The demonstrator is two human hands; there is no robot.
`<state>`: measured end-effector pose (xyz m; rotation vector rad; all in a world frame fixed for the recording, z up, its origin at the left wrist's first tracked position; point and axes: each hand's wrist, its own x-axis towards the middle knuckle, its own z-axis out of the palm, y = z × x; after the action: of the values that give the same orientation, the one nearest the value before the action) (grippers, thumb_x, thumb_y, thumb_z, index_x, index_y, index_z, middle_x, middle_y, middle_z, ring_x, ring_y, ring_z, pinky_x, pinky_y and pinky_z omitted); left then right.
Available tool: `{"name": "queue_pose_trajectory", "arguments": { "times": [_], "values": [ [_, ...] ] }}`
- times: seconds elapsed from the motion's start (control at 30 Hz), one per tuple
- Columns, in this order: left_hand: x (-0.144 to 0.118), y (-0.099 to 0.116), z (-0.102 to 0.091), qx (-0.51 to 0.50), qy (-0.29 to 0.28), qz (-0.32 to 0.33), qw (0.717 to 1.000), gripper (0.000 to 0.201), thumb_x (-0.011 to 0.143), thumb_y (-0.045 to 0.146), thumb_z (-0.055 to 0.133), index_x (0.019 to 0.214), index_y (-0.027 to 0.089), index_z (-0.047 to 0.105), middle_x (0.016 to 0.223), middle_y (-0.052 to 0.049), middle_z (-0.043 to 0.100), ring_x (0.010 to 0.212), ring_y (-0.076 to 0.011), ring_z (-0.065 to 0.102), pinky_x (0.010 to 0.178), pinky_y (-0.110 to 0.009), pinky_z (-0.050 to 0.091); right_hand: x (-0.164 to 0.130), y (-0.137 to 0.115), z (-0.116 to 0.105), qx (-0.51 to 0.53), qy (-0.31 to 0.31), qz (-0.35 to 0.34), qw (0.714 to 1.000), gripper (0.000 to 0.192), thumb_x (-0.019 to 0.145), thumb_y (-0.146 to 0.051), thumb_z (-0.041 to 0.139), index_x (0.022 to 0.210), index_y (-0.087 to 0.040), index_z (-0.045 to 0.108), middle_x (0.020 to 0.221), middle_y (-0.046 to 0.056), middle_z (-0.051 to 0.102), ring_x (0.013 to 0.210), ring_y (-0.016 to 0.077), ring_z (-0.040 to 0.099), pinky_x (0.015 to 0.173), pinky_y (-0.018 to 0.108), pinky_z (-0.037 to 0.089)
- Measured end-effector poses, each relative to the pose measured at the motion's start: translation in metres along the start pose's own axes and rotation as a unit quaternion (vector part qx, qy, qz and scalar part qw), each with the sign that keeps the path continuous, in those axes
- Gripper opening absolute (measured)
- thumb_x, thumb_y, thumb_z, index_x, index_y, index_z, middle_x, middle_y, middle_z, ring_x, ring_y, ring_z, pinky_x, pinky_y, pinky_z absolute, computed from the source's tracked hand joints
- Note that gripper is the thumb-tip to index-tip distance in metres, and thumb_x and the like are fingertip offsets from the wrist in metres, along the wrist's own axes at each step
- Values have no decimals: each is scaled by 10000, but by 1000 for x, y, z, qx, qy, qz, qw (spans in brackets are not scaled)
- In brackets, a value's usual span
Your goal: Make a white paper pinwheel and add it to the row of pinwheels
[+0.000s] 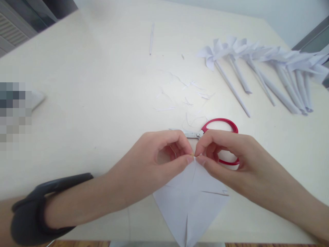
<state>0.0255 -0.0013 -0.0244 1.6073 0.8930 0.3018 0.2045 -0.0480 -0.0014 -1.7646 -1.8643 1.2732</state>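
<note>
A white square of paper [177, 209] lies turned like a diamond near the table's front edge, with slits running in from its corners toward the middle. My left hand [172, 154] pinches its far corner between thumb and forefinger. Close against it, my right hand [218, 154] pinches the same corner, fingertips nearly touching the left ones. Just beyond both hands rest scissors with red handles [224, 120], partly covered by my right hand; their blades point left.
Several white paper pinwheels on rolled paper sticks [233, 91] lie in a row at the right. Thin paper scraps [190, 84] are scattered beyond the scissors. A slim rolled paper stick [151, 39] lies farther back. At the left edge, something is pixelated.
</note>
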Motion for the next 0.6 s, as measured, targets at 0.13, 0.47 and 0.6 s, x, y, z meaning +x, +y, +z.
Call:
{"name": "queue_pose_trajectory", "arguments": {
  "times": [0.13,0.47,0.6],
  "values": [
    [1,-2,0,-5,3,9,1000,68,776,202,582,709,193,582,664,54,602,621,-94,554,540,-180,437,2,2,3,3,8,-9,1000,73,796,-190,521,740,-237,527,669,-52,568,602,103,507,513,249,408],
    [1,-5,4,63,-2,23,998,85,795,186,542,719,208,575,722,63,627,682,-96,578,609,-205,452,0,8,14,-15,51,-10,999,159,728,-106,516,665,-243,465,618,-75,543,572,99,492,471,231,394],
    [1,-4,4,64,9,29,997,92,789,175,543,706,202,571,709,59,623,668,-95,573,595,-203,448,0,5,11,2,38,-9,999,152,750,-121,505,659,-239,473,621,-68,537,572,94,489,456,223,383]
  ]
}}
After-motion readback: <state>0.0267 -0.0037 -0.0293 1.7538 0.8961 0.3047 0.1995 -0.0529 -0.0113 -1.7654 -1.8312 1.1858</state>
